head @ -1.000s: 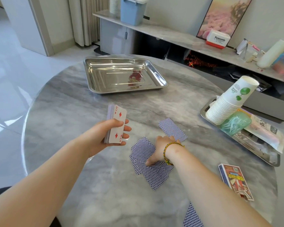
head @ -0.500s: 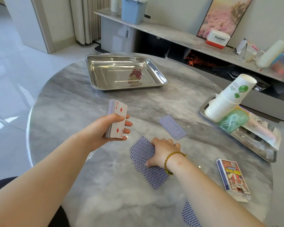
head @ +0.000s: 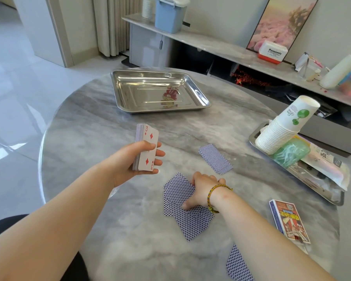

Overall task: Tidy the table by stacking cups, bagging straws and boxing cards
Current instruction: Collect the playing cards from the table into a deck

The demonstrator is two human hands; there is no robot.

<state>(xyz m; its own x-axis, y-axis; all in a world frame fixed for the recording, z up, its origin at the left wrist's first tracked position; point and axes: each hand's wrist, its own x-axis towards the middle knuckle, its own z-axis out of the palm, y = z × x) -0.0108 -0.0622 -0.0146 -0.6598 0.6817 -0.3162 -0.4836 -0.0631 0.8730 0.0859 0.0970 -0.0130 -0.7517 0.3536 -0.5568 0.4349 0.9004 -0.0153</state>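
My left hand (head: pixel 138 161) grips a deck of cards (head: pixel 146 148) above the table, the three of diamonds facing me. My right hand (head: pixel 203 191) lies on a loose heap of face-down blue cards (head: pixel 188 218) and its thumb and fingers gather them. A small face-down stack (head: pixel 215 159) lies beyond the hand. More blue cards (head: pixel 238 264) show under my right forearm. The red and blue card box (head: pixel 289 220) lies at the right. A stack of paper cups (head: pixel 282 128) leans in the right tray (head: pixel 322 189), beside a green bag of straws (head: pixel 291 152).
An empty steel tray (head: pixel 158 92) stands at the far side of the round marble table (head: pixel 101 122). A flat plastic packet (head: pixel 328 165) lies in the right tray. A sideboard with a blue bin (head: pixel 170 13) runs behind the table.
My right hand has pulled the loose blue cards closer together and drawn back a little. My left hand keeps the deck in about the same place.
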